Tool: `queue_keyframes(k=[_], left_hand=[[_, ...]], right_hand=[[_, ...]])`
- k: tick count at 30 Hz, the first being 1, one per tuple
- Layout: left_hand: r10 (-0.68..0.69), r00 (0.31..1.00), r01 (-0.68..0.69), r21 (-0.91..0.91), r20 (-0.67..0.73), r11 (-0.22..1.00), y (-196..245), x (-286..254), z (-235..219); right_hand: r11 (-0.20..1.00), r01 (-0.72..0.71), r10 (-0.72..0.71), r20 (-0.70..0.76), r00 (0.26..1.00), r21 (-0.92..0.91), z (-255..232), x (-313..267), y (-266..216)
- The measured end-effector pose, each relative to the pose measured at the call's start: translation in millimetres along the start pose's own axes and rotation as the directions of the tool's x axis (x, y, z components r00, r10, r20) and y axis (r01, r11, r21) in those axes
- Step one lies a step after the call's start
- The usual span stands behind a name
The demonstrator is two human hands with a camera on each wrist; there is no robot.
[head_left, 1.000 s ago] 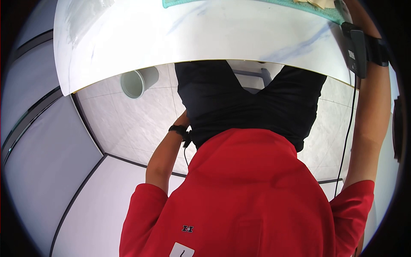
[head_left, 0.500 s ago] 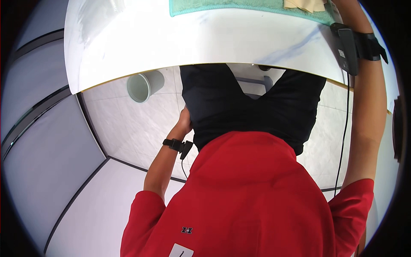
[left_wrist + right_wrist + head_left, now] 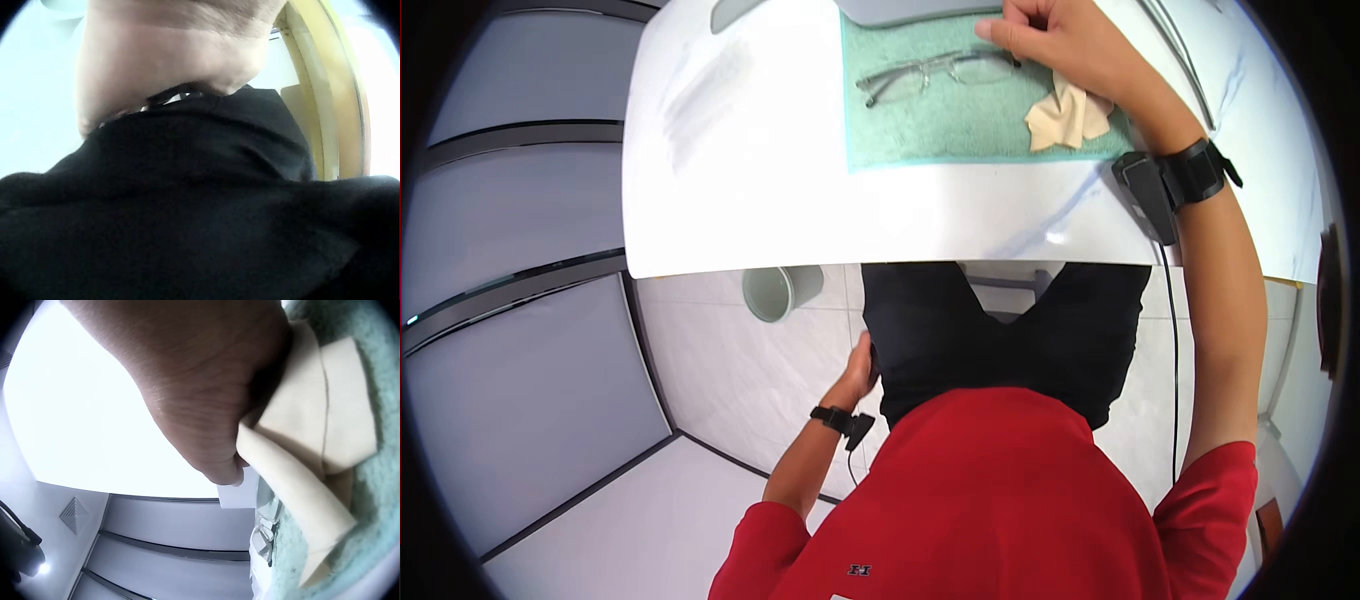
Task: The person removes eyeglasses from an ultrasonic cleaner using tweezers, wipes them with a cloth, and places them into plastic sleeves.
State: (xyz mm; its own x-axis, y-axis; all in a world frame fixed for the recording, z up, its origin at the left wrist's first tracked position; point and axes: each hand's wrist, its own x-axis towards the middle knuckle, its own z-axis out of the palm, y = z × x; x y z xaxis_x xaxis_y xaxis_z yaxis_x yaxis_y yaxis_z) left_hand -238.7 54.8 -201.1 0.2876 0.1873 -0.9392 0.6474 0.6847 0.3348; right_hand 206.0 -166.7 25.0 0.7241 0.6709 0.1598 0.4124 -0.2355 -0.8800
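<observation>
In the head view my right hand (image 3: 1065,45) hovers at the upper right of the green cloth (image 3: 940,125), thumb stretched out and fingers loosely bent, with nothing seen between them. Clear-framed glasses (image 3: 940,72) lie on the cloth, their right end near the thumb. A crumpled beige cloth (image 3: 1065,118) lies under the wrist side of this hand; the right wrist view shows it (image 3: 297,444) close beside the hand (image 3: 206,381). My left hand (image 3: 862,365) hangs low beside the black trousers (image 3: 940,340), its fingers mostly hidden. A dark shape borders its palm; whether it is held is unclear.
A grey object (image 3: 920,10) overlaps the green cloth's far edge. Grey tubing or cable (image 3: 1182,65) runs along the table's right. The white table (image 3: 750,190) ends before the lap; a pale bin (image 3: 770,295) stands on the floor below its left part.
The view has shifted to show more of the table, including the glasses. My right hand has come into view over the green cloth. My left hand remains beside the thigh.
</observation>
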Motion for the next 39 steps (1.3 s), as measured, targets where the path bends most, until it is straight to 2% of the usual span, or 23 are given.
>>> queue_keyframes(k=[3, 4, 6, 7, 10, 11, 16, 18, 21, 24, 27, 31, 36, 39], left_hand=[[0.007, 0.985, -0.033, 0.149, 0.172, 0.988, -1.1, -11.8, -13.8], [0.017, 0.970, -0.069, 0.208, 0.242, 0.976, -35.6, -2.3, -36.8], [0.012, 0.959, -0.101, 0.299, 0.285, 0.949, -35.9, -3.5, -46.3], [0.008, 0.959, -0.087, 0.267, 0.284, 0.960, -34.5, -1.5, -51.3], [-0.017, 0.974, -0.059, 0.326, 0.226, 0.943, -21.5, -5.1, -43.0], [-0.048, 0.960, -0.055, 0.355, 0.275, 0.933, -14.4, -2.0, -41.3], [0.010, 0.945, -0.114, 0.301, 0.327, 0.947, 15.1, -5.5, -31.5], [-0.010, 0.966, -0.067, 0.288, 0.257, 0.955, 22.5, -13.6, -19.8], [0.006, 0.970, -0.095, 0.358, 0.243, 0.929, 14.9, -15.4, -21.0], [-0.018, 0.965, -0.071, 0.329, 0.261, 0.942, 16.3, -21.6, -18.7], [-0.001, 0.958, -0.107, 0.357, 0.287, 0.928, 14.5, -23.3, -17.8], [-0.006, 0.968, -0.088, 0.365, 0.249, 0.927, 18.7, -35.7, -5.6], [0.085, 0.978, -0.158, 0.414, 0.190, 0.897, 13.9, -43.1, -6.1], [0.071, 0.972, -0.169, 0.453, 0.225, 0.876, 14.5, -44.4, -7.0]], right_hand=[[0.998, -0.037, 0.038, 0.018, 0.999, -0.043, -1.6, 7.0, 1.4], [0.999, -0.012, 0.012, -0.019, 1.000, -0.031, 12.4, -35.1, 15.2], [0.993, 0.071, -0.073, -0.023, 0.997, -0.096, 16.6, -27.6, 27.8], [0.992, 0.065, -0.069, -0.030, 0.997, -0.108, 17.2, -23.5, 25.1], [0.989, 0.116, -0.121, -0.051, 0.991, -0.095, 17.2, -14.8, 24.4], [0.988, 0.127, -0.132, -0.053, 0.990, -0.090, 17.9, -12.3, 25.0], [0.992, 0.085, -0.089, -0.043, 0.995, -0.095, 15.8, 1.5, 23.9], [0.995, 0.076, -0.079, -0.037, 0.996, -0.071, 15.7, 7.4, 23.3], [0.997, 0.071, -0.073, -0.039, 0.997, -0.041, 16.0, 5.2, 23.1], [0.997, 0.073, -0.075, -0.042, 0.996, -0.037, 14.9, 5.2, 21.9], [0.997, 0.069, -0.071, -0.032, 0.997, -0.043, 14.3, 3.2, 21.2], [0.994, 0.090, -0.094, -0.058, 0.994, -0.068, 14.5, 1.6, 22.4], [0.993, 0.097, -0.100, -0.044, 0.994, -0.071, 13.3, 2.1, 20.1], [0.993, 0.098, -0.101, -0.041, 0.994, -0.062, 12.6, 0.6, 21.9]])
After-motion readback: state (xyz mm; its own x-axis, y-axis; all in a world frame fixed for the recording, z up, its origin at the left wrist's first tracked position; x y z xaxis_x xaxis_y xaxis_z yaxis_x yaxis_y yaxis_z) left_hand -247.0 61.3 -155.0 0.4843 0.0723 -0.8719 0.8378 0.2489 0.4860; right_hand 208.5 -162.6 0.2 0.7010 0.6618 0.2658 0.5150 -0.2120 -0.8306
